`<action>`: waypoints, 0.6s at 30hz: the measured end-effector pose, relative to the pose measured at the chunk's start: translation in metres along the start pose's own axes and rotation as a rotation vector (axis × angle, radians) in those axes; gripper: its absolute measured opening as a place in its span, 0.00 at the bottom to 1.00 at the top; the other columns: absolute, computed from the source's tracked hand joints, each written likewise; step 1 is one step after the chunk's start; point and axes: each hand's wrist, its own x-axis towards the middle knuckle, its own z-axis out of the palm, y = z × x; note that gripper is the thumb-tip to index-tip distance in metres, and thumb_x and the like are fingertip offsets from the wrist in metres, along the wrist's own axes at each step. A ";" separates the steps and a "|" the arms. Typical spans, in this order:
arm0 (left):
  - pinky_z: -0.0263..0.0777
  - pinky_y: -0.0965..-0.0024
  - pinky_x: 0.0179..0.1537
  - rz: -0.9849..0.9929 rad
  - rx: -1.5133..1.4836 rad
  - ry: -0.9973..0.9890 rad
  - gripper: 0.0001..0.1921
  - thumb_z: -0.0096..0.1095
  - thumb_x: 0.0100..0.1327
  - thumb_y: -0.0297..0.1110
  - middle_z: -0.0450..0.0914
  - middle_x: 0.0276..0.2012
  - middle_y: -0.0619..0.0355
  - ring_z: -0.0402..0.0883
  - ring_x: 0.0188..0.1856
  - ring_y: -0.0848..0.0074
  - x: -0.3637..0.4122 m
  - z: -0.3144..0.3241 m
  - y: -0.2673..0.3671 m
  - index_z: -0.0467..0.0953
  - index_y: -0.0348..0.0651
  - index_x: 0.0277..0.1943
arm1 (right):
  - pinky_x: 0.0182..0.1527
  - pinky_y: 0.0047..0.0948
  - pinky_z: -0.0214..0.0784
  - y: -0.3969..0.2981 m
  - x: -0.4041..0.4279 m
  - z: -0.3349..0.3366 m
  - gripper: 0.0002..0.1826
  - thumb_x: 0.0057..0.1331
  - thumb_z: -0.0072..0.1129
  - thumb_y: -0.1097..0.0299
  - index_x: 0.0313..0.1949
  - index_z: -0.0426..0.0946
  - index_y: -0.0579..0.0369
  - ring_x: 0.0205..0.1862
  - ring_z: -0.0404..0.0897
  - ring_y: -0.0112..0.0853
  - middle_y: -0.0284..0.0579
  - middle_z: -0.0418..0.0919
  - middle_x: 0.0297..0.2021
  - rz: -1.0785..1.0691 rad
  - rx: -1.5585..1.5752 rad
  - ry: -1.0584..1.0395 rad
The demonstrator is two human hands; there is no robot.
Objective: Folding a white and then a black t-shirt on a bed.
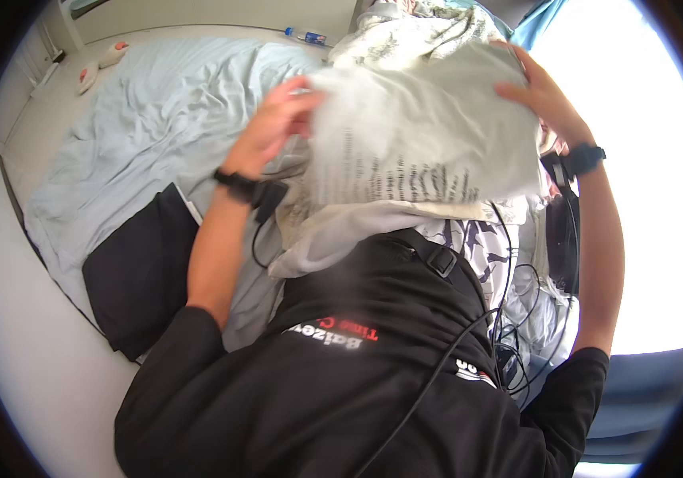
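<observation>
A white garment (419,125) with lines of dark print is stretched out between my hands, above my lap. Its left part is blurred. At its upper left corner, my left hand (278,122) pinches the edge with curled fingers. My right hand (541,98) grips the upper right edge, thumb over the front and the other fingers partly hidden behind. Under the garment's near edge lies an off-white cloth (341,233), partly across my lap. Next to my left forearm a folded black garment (138,272) rests on the bed sheet (192,113).
Rumpled pale patterned fabric (413,36) is heaped beyond the white garment. Black cables (499,334) run down my right side, near more patterned cloth (481,245). A plastic bottle (305,37) lies at the far edge of the sheet. Bright light fills the right side.
</observation>
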 end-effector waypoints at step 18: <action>0.62 0.55 0.69 0.049 -0.682 0.759 0.28 0.54 0.74 0.39 0.71 0.69 0.52 0.70 0.69 0.63 -0.174 -0.109 -0.039 0.62 0.35 0.72 | 0.65 0.47 0.67 -0.006 0.183 0.394 0.50 0.62 0.62 0.36 0.74 0.54 0.53 0.65 0.73 0.60 0.75 0.72 0.60 -0.023 -0.403 -0.562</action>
